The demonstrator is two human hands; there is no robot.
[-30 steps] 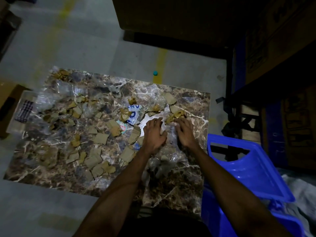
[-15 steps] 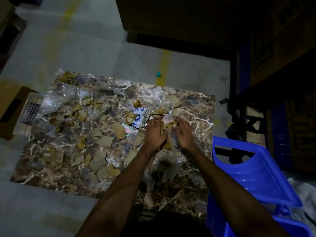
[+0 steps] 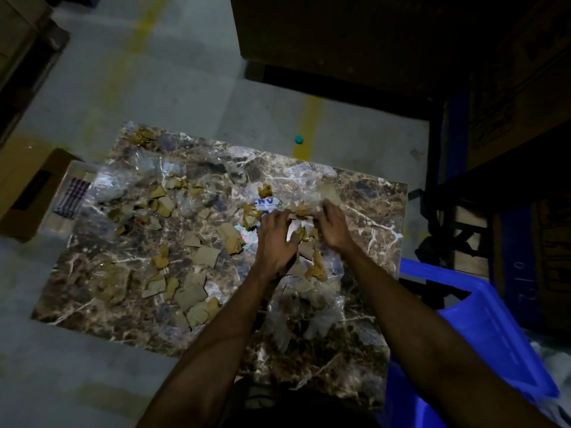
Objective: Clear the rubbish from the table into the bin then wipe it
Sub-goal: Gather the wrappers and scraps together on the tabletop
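Fingers: left hand (image 3: pixel 275 239) curled, palm down, bunching scraps and a white paper (image 3: pixel 296 227); right hand (image 3: pixel 335 227) curled the same way, tips in clear film (image 3: pixel 306 196). Both grip rubbish between them.
Hands: close together, right of table centre, thumbs facing, a small heap of torn bits pinched in the gap.
Rubbish: tan cardboard scraps (image 3: pixel 204 256) spread over the left and middle of the table (image 3: pixel 380 193); more scraps just below the hands (image 3: pixel 316 268); crumpled film near the front edge (image 3: pixel 296 316) and at far left (image 3: pixel 108 185).
Label: white-and-blue printed piece (image 3: pixel 267 202) just beyond the left hand, lying flat.
Table: brown marble-pattern top, right strip mostly bare.
Bin: blue crate (image 3: pixel 482 322) at the table's right front corner, on the floor, touching or just beside the edge — cannot tell which.
Floor: grey concrete, yellow line (image 3: pixel 310 125), small teal cap (image 3: pixel 298 139) beyond the far edge.
Left side: cardboard box (image 3: pixel 27 193) and a checked cloth (image 3: pixel 74 196) in a pale tray by the table's left edge.
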